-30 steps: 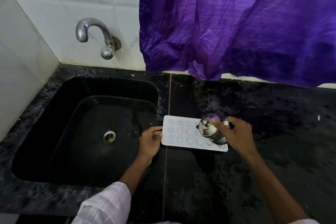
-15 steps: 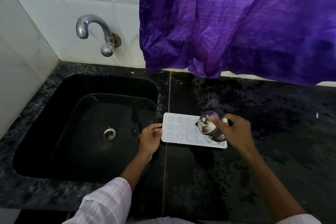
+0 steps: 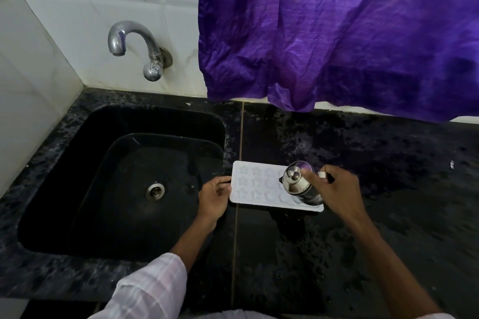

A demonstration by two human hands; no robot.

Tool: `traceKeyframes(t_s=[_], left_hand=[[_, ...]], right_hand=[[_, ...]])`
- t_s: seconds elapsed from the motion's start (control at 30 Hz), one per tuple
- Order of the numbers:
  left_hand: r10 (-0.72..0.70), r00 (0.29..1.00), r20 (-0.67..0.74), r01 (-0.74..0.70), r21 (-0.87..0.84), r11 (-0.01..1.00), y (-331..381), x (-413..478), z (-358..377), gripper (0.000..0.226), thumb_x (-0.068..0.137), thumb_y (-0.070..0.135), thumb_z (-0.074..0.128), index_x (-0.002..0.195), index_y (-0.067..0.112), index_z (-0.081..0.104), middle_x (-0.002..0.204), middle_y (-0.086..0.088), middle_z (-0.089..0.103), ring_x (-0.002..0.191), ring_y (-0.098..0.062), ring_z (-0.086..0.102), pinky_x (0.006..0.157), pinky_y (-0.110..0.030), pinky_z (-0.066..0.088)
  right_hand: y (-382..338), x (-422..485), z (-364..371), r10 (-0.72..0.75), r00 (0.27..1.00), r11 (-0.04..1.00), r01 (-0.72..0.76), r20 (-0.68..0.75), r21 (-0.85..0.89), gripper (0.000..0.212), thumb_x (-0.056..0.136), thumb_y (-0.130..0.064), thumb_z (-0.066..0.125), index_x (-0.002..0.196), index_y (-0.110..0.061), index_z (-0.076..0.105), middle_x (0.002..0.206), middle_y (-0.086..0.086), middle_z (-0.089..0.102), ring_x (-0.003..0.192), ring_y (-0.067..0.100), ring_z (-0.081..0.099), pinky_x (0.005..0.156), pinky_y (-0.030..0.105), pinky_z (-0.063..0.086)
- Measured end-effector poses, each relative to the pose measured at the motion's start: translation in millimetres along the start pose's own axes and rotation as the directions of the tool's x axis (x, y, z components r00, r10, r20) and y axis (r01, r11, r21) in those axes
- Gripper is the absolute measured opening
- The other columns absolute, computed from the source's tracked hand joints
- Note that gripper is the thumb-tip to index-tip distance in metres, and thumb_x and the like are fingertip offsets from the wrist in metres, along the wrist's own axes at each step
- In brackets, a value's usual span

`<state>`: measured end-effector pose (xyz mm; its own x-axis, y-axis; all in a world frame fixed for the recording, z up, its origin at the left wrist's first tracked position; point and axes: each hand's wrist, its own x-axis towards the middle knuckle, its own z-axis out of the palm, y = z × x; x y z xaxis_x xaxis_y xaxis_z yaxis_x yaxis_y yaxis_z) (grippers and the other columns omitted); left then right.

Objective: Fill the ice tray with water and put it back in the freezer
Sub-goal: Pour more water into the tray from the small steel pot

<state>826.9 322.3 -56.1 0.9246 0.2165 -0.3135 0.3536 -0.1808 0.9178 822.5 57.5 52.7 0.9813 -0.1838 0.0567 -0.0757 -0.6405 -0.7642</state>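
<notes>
Partly hidden ice tray (image 3: 255,186) under steel jug (image 3: 298,184)

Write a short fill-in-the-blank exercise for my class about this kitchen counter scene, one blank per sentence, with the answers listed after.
1. The white ice tray lies on the black counter to the right of the ____.
2. The right hand tilts a small ____ jug over the tray.
3. The left hand steadies the tray's ____ edge.
4. A ____ cloth hangs above the counter.

Answers: sink; steel; left; purple
</notes>
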Motion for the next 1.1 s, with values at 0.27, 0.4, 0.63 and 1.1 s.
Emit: traceKeyframes(t_s=[0.27, 0.4, 0.63, 1.1], left_hand=[[0.007, 1.0, 0.001, -0.007, -0.005, 1.0, 0, -1, -1, 0.025, 0.095, 0.002, 0.062, 0.117, 0.011, 0.069, 0.096, 0.005, 0.073, 0.091, -0.003, 0.069, 0.078, -0.015, 0.055], [0.01, 1.0, 0.003, -0.01, -0.007, 1.0, 0, -1, -1, 0.025, 0.095, 0.002, 0.062, 0.118, 0.01, 0.069, 0.097, 0.004, 0.074, 0.091, -0.004, 0.07, 0.074, -0.012, 0.054], [0.006, 1.0, 0.001, -0.006, -0.002, 1.0, 1, -2, -1, 0.025, 0.095, 0.003, 0.062, 0.118, 0.011, 0.069, 0.096, 0.004, 0.074, 0.09, -0.001, 0.069, 0.071, -0.011, 0.054], [0.0, 1.0, 0.004, 0.0, -0.01, 1.0, 0, -2, -1, 0.025, 0.095, 0.004, 0.063, 0.118, 0.012, 0.069, 0.099, 0.003, 0.074, 0.094, -0.005, 0.07, 0.082, -0.017, 0.056]], right_hand=[[-1, -9, -2, -0.015, 1.0, 1.0, 0.015, 0.001, -0.018, 0.054, 0.08, -0.039, 0.077, 0.052, -0.014, 0.037, 0.048, -0.002, 0.042, 0.046, 0.007, 0.036, 0.048, 0.016, 0.033], [1, -11, -2, -0.028, 1.0, 0.999, 0.028, 0.005, -0.024, 0.054, 0.08, -0.04, 0.076, 0.053, -0.013, 0.037, 0.048, -0.001, 0.043, 0.047, 0.009, 0.037, 0.047, 0.017, 0.033], [0, -13, -1, -0.025, 1.0, 0.999, 0.026, 0.016, -0.027, 0.055, 0.08, -0.04, 0.076, 0.053, -0.015, 0.036, 0.046, -0.004, 0.04, 0.044, 0.006, 0.034, 0.047, 0.018, 0.032], [-2, -14, -2, -0.043, 0.999, 0.999, 0.043, 0.016, -0.028, 0.055, 0.08, -0.04, 0.077, 0.052, -0.015, 0.036, 0.047, -0.003, 0.04, 0.044, 0.006, 0.034, 0.049, 0.018, 0.034]])
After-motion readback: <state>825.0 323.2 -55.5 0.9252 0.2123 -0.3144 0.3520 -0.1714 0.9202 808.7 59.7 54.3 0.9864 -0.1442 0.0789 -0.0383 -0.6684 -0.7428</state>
